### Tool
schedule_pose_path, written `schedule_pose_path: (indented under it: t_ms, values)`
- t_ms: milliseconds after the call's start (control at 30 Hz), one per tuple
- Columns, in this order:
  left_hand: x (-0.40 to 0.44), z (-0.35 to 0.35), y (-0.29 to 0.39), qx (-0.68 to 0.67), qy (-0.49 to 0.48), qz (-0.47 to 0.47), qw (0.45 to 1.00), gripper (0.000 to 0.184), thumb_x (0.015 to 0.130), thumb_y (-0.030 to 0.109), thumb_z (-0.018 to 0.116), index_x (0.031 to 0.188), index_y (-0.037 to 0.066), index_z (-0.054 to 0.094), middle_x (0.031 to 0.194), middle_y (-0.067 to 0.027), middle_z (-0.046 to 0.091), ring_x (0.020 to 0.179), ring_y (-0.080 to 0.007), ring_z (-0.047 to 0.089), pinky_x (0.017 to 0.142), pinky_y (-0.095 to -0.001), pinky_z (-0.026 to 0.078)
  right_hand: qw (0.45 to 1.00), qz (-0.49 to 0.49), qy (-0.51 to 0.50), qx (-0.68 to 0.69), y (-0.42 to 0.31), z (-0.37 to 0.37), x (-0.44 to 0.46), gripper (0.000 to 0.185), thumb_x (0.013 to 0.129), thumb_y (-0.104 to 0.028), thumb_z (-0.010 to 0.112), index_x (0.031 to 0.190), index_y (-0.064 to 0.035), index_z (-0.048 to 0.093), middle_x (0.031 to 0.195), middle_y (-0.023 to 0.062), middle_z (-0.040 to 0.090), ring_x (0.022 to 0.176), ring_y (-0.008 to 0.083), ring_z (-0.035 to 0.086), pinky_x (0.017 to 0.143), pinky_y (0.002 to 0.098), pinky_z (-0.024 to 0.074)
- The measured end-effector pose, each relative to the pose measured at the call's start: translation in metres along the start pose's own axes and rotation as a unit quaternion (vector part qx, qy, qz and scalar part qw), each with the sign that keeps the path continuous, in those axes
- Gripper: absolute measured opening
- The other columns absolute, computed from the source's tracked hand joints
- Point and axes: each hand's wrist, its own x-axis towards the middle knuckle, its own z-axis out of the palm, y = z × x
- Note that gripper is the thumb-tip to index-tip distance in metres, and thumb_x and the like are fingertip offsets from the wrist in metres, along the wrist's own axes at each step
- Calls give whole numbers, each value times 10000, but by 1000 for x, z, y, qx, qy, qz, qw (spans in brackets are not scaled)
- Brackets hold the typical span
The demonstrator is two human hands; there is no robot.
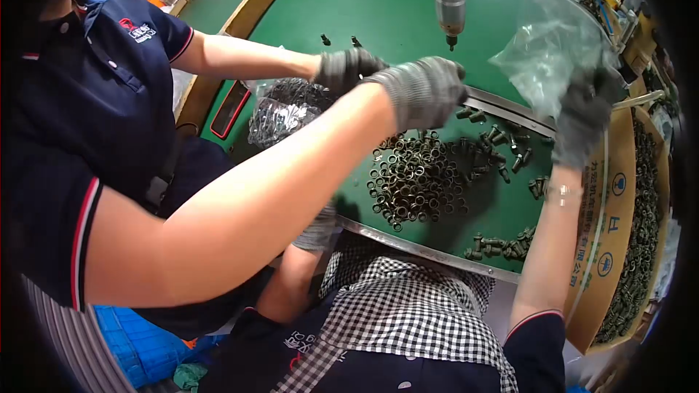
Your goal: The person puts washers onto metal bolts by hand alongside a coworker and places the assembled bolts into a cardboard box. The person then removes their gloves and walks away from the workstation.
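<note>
My right hand (582, 116), in a dark grey glove, is raised at the right with its fingers closed on a clear plastic bag (550, 51). My left hand (317, 229), in a grey glove, is low near the table's front edge; a co-worker's forearm covers much of it and its fingers are hidden. Between my hands, a pile of metal rings (415, 182) lies on the green table (320, 4). Bolts (491, 149) are scattered right of the rings, and more bolts (502, 246) lie near the front edge.
A co-worker at the left reaches across with two gloved hands (426, 91) (346, 69), near a bag of dark parts (284, 120). A vertical tool (449, 0) hangs above the table. A red-edged phone (230, 109) lies left. A cardboard box (601, 247) of bolts stands right.
</note>
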Motion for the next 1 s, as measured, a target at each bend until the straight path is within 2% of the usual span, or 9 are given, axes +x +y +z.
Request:
schedule_pose_path:
  t_ms: [167, 333, 433, 567, 667, 733, 800, 900, 1000]
  values:
    - [32, 19, -10, 122, -36, 2, 992, 338, 938, 343, 550, 921, 29, 675, 857, -215, 655, 779, -417, 602, 742, -511, 446, 986, -163, -29, -21, -3, 55, 34, 274, 814, -38, 493, 1062, -64, 608, 1043, 154, 660, 986, 335, 624, 876, 415, 490]
    - [28, 19, -15, -3, -81, -25, 996, 316, 950, 301, 548, 1077, 32, 657, 1056, -194, 655, 994, -392, 600, 874, -478, 451, 993, -85, -81, 27, 5, 82, 31, 206, 914, -119, 551, 1104, -61, 604, 1060, 153, 676, 788, 245, 703, 726, 364, 576]
    - [32, 15, -10, -118, -134, -68, 982, 321, 944, 237, 591, 1194, 37, 613, 1148, -187, 639, 1054, -339, 602, 907, -422, 467, 985, 0, -142, 103, 29, 101, 30, 280, 923, -137, 574, 1176, -17, 574, 1087, 162, 660, 875, 243, 698, 764, 371, 589]
    - [3, 15, 15, -155, -100, -47, 982, 374, 880, 149, 685, 1230, 52, 594, 1051, -160, 618, 979, -258, 599, 858, -363, 489, 842, 372, -281, 272, 47, 89, 30, 469, 882, -97, 593, 1316, 24, 462, 1164, 253, 597, 932, 347, 661, 875, 373, 539]
    - [8, -4, 54, -204, -230, -75, 949, 455, 820, 192, 748, 1231, 66, 599, 1037, -126, 579, 956, -244, 592, 851, -359, 496, 964, -17, -244, -110, 24, 48, 10, 426, 885, -106, 616, 1284, 1, 513, 1159, 227, 612, 976, 329, 651, 930, 361, 518]
    - [12, -8, 73, -158, -229, -23, 960, 499, 785, 221, 777, 1230, 75, 604, 1045, -121, 563, 961, -248, 592, 852, -363, 502, 965, -92, -231, -86, -9, 16, -4, 386, 877, -140, 643, 1237, -22, 570, 1162, 203, 618, 1038, 318, 629, 969, 374, 487]
    - [15, 0, 76, -150, -233, 5, 961, 530, 762, 248, 797, 1227, 78, 610, 1050, -121, 559, 962, -258, 596, 851, -370, 507, 935, 33, -353, -12, -36, -12, -19, 350, 852, -166, 669, 1174, -36, 622, 1159, 185, 620, 1075, 329, 603, 970, 401, 464]
    - [15, 22, 72, -171, -229, 22, 958, 508, 759, 270, 803, 1197, 68, 642, 1055, -128, 584, 957, -276, 614, 854, -382, 511, 831, -31, -550, -77, -16, -30, -52, 346, 814, -151, 696, 1142, -53, 641, 1134, 174, 621, 1077, 333, 590, 946, 403, 474]
    - [17, 22, 73, -190, -209, 37, 959, 444, 770, 229, 796, 1161, 59, 671, 1057, -128, 597, 936, -265, 631, 832, -357, 521, 874, -87, -478, -25, 9, -37, -78, 338, 791, -140, 707, 1116, -68, 652, 1105, 174, 612, 1060, 344, 581, 932, 409, 479]
